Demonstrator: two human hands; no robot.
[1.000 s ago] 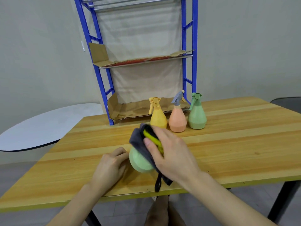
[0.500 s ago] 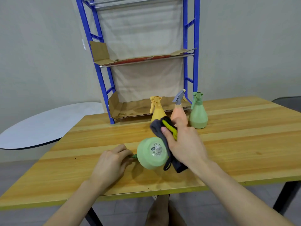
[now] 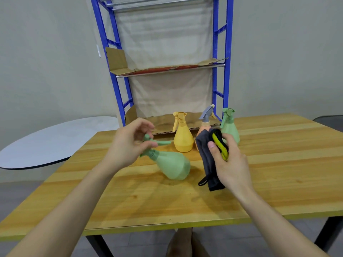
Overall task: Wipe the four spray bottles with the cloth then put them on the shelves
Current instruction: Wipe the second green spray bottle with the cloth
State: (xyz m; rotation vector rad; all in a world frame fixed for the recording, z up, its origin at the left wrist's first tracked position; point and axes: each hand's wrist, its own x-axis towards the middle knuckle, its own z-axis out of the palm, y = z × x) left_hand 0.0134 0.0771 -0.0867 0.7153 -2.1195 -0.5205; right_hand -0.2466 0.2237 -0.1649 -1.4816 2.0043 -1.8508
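The left hand (image 3: 130,143) holds the tilted green bottle (image 3: 172,165) by its spray head, thumb and fingers curled round the trigger part, with the nozzle poking out to the right past the fingertips. The bottle's long axis runs from that hand, up and to the left, down to its round base at the lower right, so the base points towards the right hand (image 3: 230,164). Whether the base rests on the table (image 3: 278,164) or hangs just above it cannot be told; a shadow lies close under it. The right hand grips the cloth (image 3: 206,154), a folded grey piece with a yellow strip, thumb pressed on top, with a small loop hanging from its lower end. The cloth is just beside the base of the tilted bottle, to its right, and a narrow gap shows between them. Behind them the yellow bottle (image 3: 182,138), the orange bottle (image 3: 205,125) and the far green bottle (image 3: 230,127) stand upright in a row on the table, in front of the blue shelves (image 3: 215,71). The lowest shelf, lined with cardboard, sits right behind that row. If more wiping is due, the cloth hand is the nearer one and needs only a short move left onto the base. If the bottle is to go on a shelf, the left hand already has it by the head and would have to swing the base under to stand it upright, then pass over or left of the yellow bottle
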